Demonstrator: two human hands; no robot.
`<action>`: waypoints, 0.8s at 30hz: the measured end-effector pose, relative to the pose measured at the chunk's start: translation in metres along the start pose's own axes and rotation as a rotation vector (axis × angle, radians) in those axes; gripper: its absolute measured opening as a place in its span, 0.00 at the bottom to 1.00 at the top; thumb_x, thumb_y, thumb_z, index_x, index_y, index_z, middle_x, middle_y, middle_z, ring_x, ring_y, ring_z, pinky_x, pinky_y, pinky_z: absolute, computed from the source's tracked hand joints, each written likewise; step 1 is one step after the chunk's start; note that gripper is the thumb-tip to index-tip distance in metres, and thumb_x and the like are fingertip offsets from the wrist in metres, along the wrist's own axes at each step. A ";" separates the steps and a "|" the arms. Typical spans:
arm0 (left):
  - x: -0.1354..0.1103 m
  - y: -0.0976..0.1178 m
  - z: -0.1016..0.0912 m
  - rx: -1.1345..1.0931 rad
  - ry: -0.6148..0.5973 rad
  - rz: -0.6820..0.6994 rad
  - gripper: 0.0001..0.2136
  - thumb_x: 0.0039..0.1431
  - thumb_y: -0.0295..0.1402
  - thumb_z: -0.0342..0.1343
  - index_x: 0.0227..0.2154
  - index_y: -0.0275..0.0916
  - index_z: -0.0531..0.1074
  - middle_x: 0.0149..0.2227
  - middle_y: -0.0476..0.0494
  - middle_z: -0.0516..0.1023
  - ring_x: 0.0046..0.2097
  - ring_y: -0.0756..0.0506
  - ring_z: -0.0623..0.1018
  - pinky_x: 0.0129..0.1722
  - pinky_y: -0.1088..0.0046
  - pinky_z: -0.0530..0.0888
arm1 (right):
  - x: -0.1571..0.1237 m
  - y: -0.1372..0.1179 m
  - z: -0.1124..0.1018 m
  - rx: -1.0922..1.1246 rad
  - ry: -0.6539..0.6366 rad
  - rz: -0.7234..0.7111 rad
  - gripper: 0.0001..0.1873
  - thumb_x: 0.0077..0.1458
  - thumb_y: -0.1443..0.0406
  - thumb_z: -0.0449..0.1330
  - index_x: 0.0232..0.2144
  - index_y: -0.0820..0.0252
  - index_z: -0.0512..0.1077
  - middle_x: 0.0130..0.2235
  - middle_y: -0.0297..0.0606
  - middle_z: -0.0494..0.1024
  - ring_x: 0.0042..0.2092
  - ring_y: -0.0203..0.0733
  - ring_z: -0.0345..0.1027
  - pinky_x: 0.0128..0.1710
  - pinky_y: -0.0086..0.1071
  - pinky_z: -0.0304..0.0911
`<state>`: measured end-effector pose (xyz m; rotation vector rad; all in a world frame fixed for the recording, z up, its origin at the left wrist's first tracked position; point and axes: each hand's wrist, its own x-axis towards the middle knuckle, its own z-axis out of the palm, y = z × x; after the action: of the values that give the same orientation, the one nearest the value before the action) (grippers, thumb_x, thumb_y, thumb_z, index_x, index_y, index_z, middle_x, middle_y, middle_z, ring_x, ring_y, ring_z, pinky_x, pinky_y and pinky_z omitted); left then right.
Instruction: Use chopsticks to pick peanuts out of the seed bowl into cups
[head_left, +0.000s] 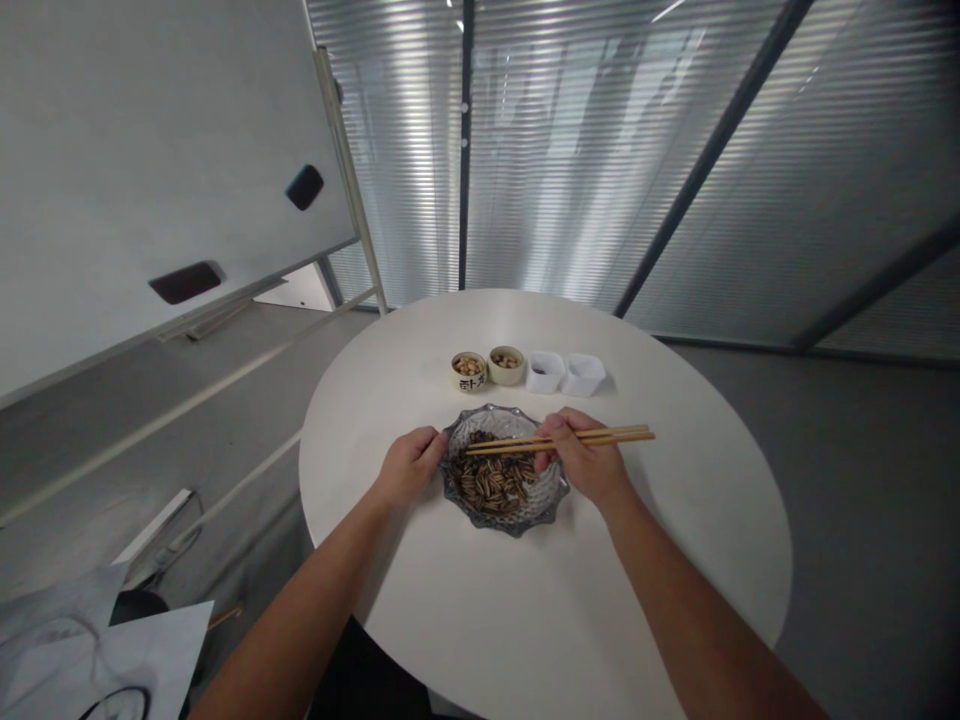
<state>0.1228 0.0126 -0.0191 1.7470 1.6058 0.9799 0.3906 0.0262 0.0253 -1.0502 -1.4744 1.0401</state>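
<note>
A patterned glass bowl (551,497) of striped sunflower seeds (491,483) sits on the round white table (465,600) in front of me. My left hand (409,464) is curled with its fingers against the bowl's left rim. My right hand (581,455) is closed on a pair of wooden chopsticks (600,437). They lie nearly level over the bowl, tips pointing left just above the seeds.
Behind the bowl stand two small round cups (470,371) (506,365) with nuts or seeds in them and two white square dishes (545,371) (583,374). A whiteboard on a stand (150,150) is to the left. Frosted glass walls rise behind the table.
</note>
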 end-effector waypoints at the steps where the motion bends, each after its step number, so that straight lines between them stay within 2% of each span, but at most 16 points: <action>1: 0.000 0.000 0.000 0.000 0.000 0.000 0.21 0.67 0.48 0.47 0.23 0.40 0.65 0.24 0.51 0.66 0.29 0.49 0.66 0.29 0.73 0.60 | 0.000 0.001 0.000 -0.022 0.011 -0.016 0.25 0.63 0.44 0.58 0.25 0.57 0.72 0.17 0.33 0.75 0.18 0.37 0.68 0.19 0.28 0.64; 8: 0.000 0.000 -0.002 0.003 -0.027 0.015 0.21 0.67 0.48 0.47 0.23 0.40 0.65 0.24 0.51 0.66 0.30 0.48 0.66 0.30 0.73 0.61 | -0.003 0.005 0.004 -0.046 0.084 -0.043 0.25 0.64 0.46 0.57 0.25 0.56 0.73 0.16 0.32 0.74 0.17 0.37 0.67 0.20 0.29 0.64; 13: 0.000 0.002 -0.003 0.002 -0.027 0.014 0.21 0.67 0.48 0.47 0.22 0.40 0.64 0.24 0.51 0.65 0.30 0.48 0.65 0.30 0.72 0.60 | 0.001 0.009 0.002 0.106 0.197 0.016 0.25 0.62 0.45 0.59 0.24 0.56 0.71 0.17 0.31 0.74 0.15 0.37 0.67 0.15 0.28 0.61; 17: 0.000 0.003 -0.003 -0.005 -0.032 0.006 0.22 0.67 0.48 0.47 0.22 0.40 0.64 0.24 0.51 0.64 0.29 0.49 0.65 0.30 0.72 0.60 | 0.007 0.014 -0.001 0.234 0.255 0.044 0.25 0.60 0.45 0.61 0.25 0.58 0.72 0.18 0.32 0.75 0.15 0.37 0.67 0.14 0.28 0.64; 21: 0.001 0.002 -0.002 0.006 -0.039 0.006 0.21 0.67 0.48 0.46 0.23 0.40 0.65 0.24 0.51 0.65 0.30 0.49 0.65 0.30 0.72 0.60 | 0.014 0.011 -0.005 0.383 0.390 0.023 0.25 0.54 0.44 0.66 0.23 0.59 0.71 0.18 0.32 0.75 0.13 0.37 0.65 0.11 0.30 0.64; 24: 0.001 0.001 -0.002 0.018 -0.037 0.012 0.22 0.68 0.49 0.46 0.22 0.40 0.64 0.24 0.52 0.64 0.30 0.49 0.65 0.31 0.72 0.59 | 0.021 0.008 -0.016 0.480 0.515 -0.022 0.24 0.51 0.46 0.68 0.22 0.59 0.70 0.18 0.30 0.75 0.12 0.36 0.65 0.11 0.30 0.64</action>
<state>0.1219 0.0132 -0.0174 1.7784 1.5871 0.9357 0.4044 0.0493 0.0248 -0.8623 -0.7683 0.9515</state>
